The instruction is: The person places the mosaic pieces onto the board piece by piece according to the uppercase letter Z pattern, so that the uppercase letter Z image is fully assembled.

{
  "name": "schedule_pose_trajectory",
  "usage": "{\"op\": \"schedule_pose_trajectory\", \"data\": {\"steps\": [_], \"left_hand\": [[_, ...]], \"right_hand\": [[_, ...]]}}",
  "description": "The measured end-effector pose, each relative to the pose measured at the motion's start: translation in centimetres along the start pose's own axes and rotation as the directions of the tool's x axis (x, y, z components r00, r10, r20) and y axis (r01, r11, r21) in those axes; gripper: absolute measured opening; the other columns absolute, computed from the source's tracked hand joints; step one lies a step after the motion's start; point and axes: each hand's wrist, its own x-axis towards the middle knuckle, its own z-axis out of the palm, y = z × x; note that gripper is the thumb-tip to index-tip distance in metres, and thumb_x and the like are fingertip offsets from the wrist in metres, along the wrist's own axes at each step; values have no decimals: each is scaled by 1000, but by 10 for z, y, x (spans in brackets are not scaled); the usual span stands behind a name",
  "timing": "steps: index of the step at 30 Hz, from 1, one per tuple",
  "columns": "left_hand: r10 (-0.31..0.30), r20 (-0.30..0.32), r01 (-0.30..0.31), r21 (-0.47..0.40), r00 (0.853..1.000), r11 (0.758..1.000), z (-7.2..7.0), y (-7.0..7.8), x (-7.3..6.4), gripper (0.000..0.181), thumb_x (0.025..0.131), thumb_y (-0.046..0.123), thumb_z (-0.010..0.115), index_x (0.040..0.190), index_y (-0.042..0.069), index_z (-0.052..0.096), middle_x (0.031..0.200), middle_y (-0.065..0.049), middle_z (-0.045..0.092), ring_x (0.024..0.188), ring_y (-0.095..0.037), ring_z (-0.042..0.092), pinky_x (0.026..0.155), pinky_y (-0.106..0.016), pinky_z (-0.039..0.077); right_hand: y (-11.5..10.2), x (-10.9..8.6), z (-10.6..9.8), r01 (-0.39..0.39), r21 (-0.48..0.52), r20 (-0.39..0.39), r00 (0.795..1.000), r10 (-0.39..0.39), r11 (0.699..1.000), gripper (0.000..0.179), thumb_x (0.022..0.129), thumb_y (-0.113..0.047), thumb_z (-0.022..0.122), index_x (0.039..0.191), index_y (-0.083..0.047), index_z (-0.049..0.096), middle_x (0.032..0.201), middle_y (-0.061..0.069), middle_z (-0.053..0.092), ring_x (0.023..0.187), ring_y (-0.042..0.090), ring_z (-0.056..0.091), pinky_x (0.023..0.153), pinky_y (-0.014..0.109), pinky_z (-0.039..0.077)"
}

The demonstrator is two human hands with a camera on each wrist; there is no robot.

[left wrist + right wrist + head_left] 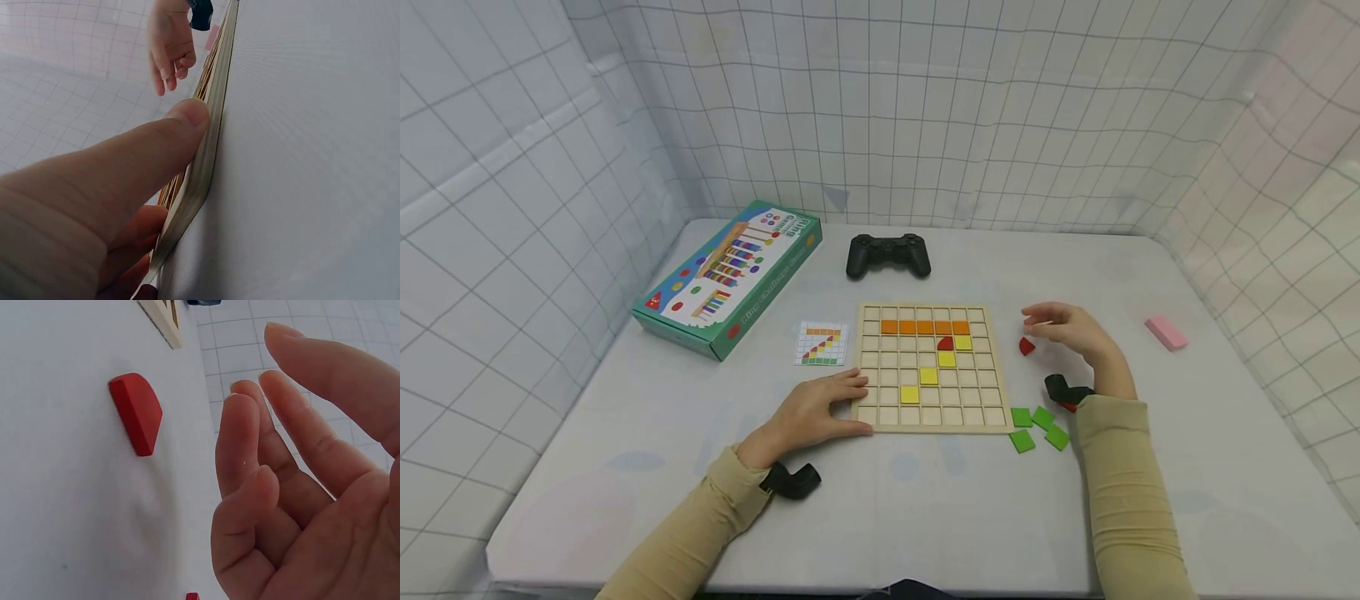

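Note:
A wooden grid board (877, 422) lies mid-table, with a row of orange tiles (926, 327), a stepped diagonal of yellow tiles (928, 377) and one red quarter-round piece (945, 343) in its cells. My left hand (820, 408) rests at the board's near left corner, fingers over the left side and thumb on the near edge (203, 150). To the right of the board, my right hand (1071, 329) hovers with bent, relaxed fingers and nothing in them. Close by it, a loose red quarter-round piece (134, 415) lies on the table.
Several green tiles (1043, 418) lie off the board's near right corner. Another red piece (1069, 407) is partly hidden by my right wrist strap. Left of the board are a pattern card (822, 343) and a game box (730, 279). A black game controller (888, 253) and pink block (1166, 332) lie farther off.

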Motion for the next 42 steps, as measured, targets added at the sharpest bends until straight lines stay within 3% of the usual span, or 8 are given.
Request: {"op": "schedule_pose_trajectory", "data": {"steps": [5,16,25,42], "left_hand": [[4,-3,-4,-2,1000,1000,-1,1,-1,64,73,48,76,118,4,66,129,-3,58,127,-19,45,104,-36,38],[2,-6,-2,0,1000,1000,0,-1,0,63,73,48,76,118,4,66,129,-3,58,127,-18,46,104,-36,39],[-8,4,8,1,1000,1000,0,-1,0,64,73,49,76,119,5,66,130,-2,57,127,-17,45,104,-35,38],[6,-11,-6,3,1000,1000,1,-2,0,63,72,48,77,117,5,67,128,-2,58,127,-18,46,103,-36,40]], "right_hand": [[6,4,3,-28,-31,5,1000,28,999,48,88,-22,67,129,-2,53,124,20,55,97,26,53,79,32,45],[13,7,8,-75,-87,8,997,76,993,52,81,-24,74,126,-3,56,120,19,59,100,24,54,82,32,44],[16,10,10,-52,-131,-5,999,52,990,52,76,-16,78,122,-1,59,114,17,61,92,17,55,77,25,46],[8,7,11,-49,-160,3,999,50,986,45,77,-11,77,117,2,60,107,17,63,88,16,55,74,24,46]]}}
